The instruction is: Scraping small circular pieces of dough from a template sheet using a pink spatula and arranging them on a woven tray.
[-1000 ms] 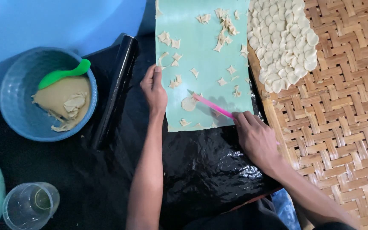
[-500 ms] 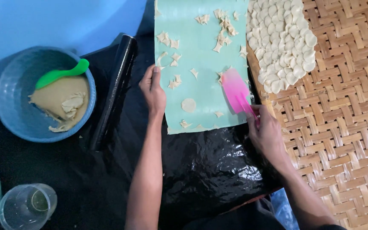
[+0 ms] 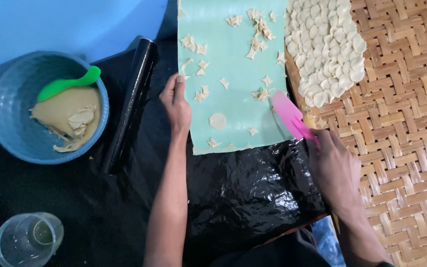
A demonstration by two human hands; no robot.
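My landmark is the pale green plastic mat (image 3: 233, 74) lying over the crinkled black sheet (image 3: 243, 188). My left hand (image 3: 176, 106) lies flat on the mat's left edge, fingers together and closed on nothing, simply pinning it. My right hand (image 3: 334, 170) sits off the mat's lower right corner, clamped on the handle of a flat pink plastic scraper (image 3: 290, 116), whose blade rests on the mat's right edge. One small round dough disc (image 3: 217, 120) remains near the mat's lower middle, left of the blade, with ragged dough scraps (image 3: 255, 29) scattered above it. To the mat's right, a heap of cut dough discs (image 3: 324, 47) lies on the woven bamboo tray (image 3: 401, 123). To its left lie a black rolling pin (image 3: 130, 101) and, farther out, a blue bowl (image 3: 11, 99) holding dough and a green spatula (image 3: 67, 84). I judge the blade should stay low, almost flat, sliding under the disc so it lifts without stretching, while the left hand presses firmly.
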